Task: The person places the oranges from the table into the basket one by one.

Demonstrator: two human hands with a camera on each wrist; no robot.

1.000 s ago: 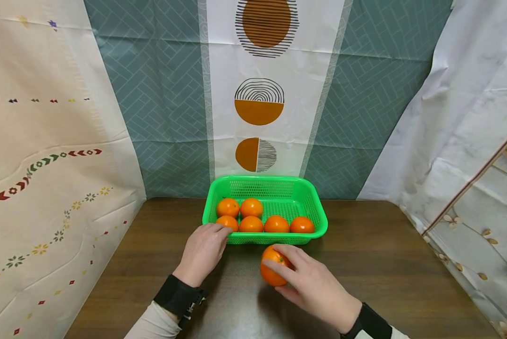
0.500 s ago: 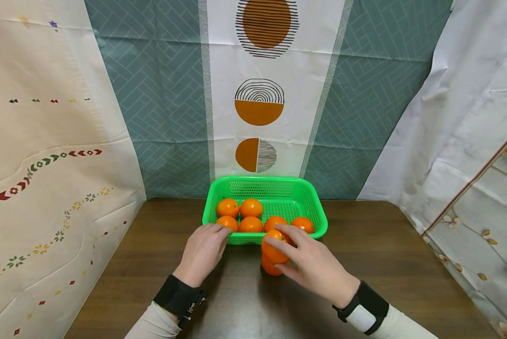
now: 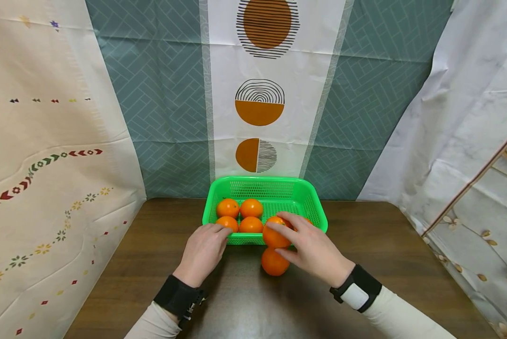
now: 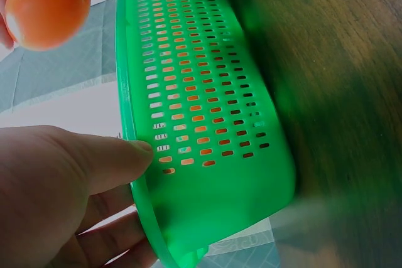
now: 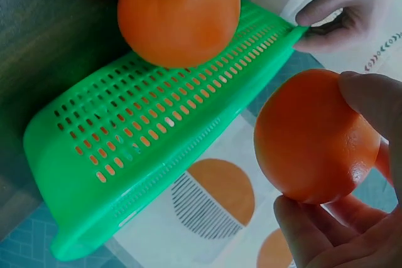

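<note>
Fingers and thumb of the right hand curl round an orange, which is held up off the table, level with the near rim of the green basket and just on its near side. The wrist view confirms the grip: thumb under, fingertips over the top, with open air between the fruit and the basket's slotted wall. From this hand the basket's open floor lies straight ahead, toward the far side and slightly right, in the free far right part. The basket's long axis runs left to right, so the near rim crosses the hand's line.

Directly below the held fruit, a second orange sits on the brown table, close to the near wall of the basket and untouched.

The left hand rests at the basket's near left corner, its fingers bent over the rim and its thumb pressed against the slotted outer wall. It is the farther hand from both loose fruits.

Inside the basket, four oranges are plainly seen at the left; a sliver of orange shows behind the right hand.

No brand, label or readable writing shows anywhere; the backdrop cloths carry only printed patterns.
</note>
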